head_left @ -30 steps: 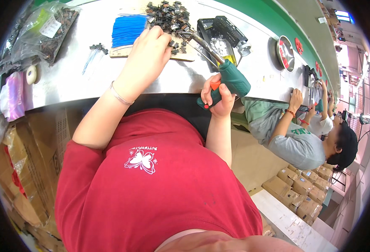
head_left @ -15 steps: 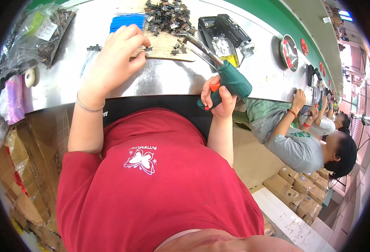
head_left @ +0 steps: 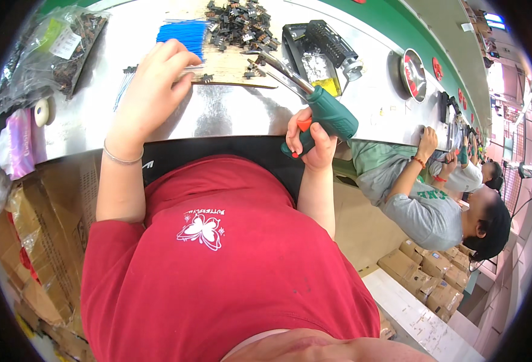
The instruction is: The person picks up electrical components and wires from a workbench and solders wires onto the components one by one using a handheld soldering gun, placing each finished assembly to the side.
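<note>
My left hand point(head_left: 157, 90) is closed over the near edge of a wooden board point(head_left: 229, 73), thumb and forefinger pinching a thin pale wire point(head_left: 190, 70). By the fingertips lies a small black switch point(head_left: 206, 78); whether the wire is joined to it I cannot tell. In my right hand point(head_left: 314, 142) is a green soldering gun point(head_left: 333, 114) with an orange trigger, its metal tip pointing up and left toward the board. A bundle of blue wires point(head_left: 184, 36) and a heap of black switches point(head_left: 242, 24) lie beyond my left hand.
A plastic bag of dark parts point(head_left: 66, 48) lies at the far left. Right of the board stand a black holder point(head_left: 326, 45) and a round metal bowl point(head_left: 414, 75). A co-worker in a grey shirt point(head_left: 429, 214) sits to the right, and cartons point(head_left: 429, 274) are stacked behind.
My left hand has shifted a little left with the wire, and the black switch by its fingers sits slightly left and nearer. The soldering gun has moved slightly left.
</note>
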Demonstrator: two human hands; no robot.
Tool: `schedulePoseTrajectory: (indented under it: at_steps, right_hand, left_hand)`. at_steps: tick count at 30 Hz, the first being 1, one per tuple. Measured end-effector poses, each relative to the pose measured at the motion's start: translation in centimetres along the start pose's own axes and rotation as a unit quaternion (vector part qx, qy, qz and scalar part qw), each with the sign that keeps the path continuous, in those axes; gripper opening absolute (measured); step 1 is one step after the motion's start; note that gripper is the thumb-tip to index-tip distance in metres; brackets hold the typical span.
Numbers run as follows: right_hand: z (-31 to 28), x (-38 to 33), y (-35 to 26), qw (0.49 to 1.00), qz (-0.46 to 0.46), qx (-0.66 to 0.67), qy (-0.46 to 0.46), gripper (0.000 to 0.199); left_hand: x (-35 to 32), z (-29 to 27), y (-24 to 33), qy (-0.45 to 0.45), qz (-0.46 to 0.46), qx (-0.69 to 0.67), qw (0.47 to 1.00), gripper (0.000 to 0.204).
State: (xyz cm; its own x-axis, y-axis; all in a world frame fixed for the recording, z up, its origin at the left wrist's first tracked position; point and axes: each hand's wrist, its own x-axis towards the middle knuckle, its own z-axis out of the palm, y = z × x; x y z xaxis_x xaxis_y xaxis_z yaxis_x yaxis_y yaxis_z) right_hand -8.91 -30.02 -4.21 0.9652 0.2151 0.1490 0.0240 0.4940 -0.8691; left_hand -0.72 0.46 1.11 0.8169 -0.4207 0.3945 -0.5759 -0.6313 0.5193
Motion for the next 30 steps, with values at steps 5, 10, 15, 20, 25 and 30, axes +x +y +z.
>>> schedulePoseTrajectory:
  at_steps: [5, 10, 15, 20, 25, 30]
  right_hand:
    - [-0.1, 0.1, 0.0, 1.000, 0.005, -0.016, 0.000, 0.031]
    - [-0.1, 0.0, 0.1, 1.000, 0.005, -0.023, 0.005, 0.032]
    - [0.0, 0.0, 0.1, 1.000, 0.004, -0.027, 0.009, 0.033]
    - [0.2, 0.1, 0.0, 0.999, 0.004, -0.033, 0.005, 0.032]
    - [0.3, 0.1, -0.1, 0.999, 0.006, -0.034, 0.008, 0.032]
    - [0.4, 0.2, -0.1, 0.999, 0.002, -0.038, 0.009, 0.032]
  left_hand:
    - [0.1, -0.1, -0.9, 0.026, 0.004, 0.073, 0.997, 0.016]
    - [0.1, 0.5, -1.1, 0.036, 0.003, 0.086, 0.996, 0.015]
    - [0.3, 0.8, -1.2, 0.036, 0.013, 0.107, 0.993, 0.009]
    - [0.4, 1.0, -0.9, 0.030, 0.011, 0.134, 0.991, 0.007]
    - [0.4, 1.1, -0.8, 0.021, -0.008, 0.135, 0.991, 0.010]
    - [0.4, 1.3, -1.1, 0.031, -0.008, 0.137, 0.990, 0.010]
